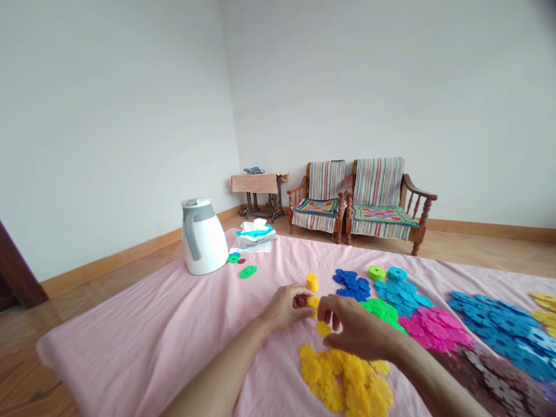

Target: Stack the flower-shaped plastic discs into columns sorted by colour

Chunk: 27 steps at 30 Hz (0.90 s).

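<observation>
My left hand (289, 307) is closed, its thumb and fingers around a small stack of yellow snowflake discs (313, 303) low over the pink cloth. Close on its right is my right hand (354, 325), fingers curled but thumb apart from them. Its index fingertip is beside the held stack; whether they touch I cannot tell. A single yellow disc (323, 329) shows just below, near the right fingertips. Beyond the hands stands another neat yellow stack (311, 282). Nearer to me lies a loose heap of yellow discs (347, 379), partly under my right hand.
Rightward lie heaps of dark blue (353, 285), green (382, 313), pink (434, 330), brown (495, 373) and blue discs (490, 318). Light green (376, 273) and cyan stacks (396, 274) stand behind. A white jug (208, 243) and tissue pack (255, 236) are at the far left.
</observation>
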Each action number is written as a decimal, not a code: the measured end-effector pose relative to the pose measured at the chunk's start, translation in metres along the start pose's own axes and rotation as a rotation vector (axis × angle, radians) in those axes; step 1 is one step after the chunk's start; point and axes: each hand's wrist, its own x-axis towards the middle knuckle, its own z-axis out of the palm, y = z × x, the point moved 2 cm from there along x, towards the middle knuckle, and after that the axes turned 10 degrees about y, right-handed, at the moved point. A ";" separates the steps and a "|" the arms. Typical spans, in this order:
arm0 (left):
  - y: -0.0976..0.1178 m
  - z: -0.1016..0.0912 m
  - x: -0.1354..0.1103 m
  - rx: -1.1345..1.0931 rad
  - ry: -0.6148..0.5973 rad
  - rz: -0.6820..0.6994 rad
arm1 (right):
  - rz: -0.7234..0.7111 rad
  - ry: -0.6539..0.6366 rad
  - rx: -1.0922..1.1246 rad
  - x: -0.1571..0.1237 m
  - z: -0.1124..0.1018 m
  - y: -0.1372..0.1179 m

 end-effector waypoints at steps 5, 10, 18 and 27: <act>-0.002 0.001 0.000 -0.011 0.000 0.016 | 0.061 0.231 -0.012 0.026 0.011 0.010; -0.004 0.002 0.000 0.051 0.006 -0.011 | 0.086 0.320 -0.005 0.039 0.024 0.016; -0.003 0.002 0.000 0.012 0.021 -0.052 | 0.124 0.344 -0.008 0.031 0.013 0.017; -0.002 0.002 0.000 0.021 0.013 -0.051 | 0.031 -0.109 -0.045 -0.005 -0.007 0.006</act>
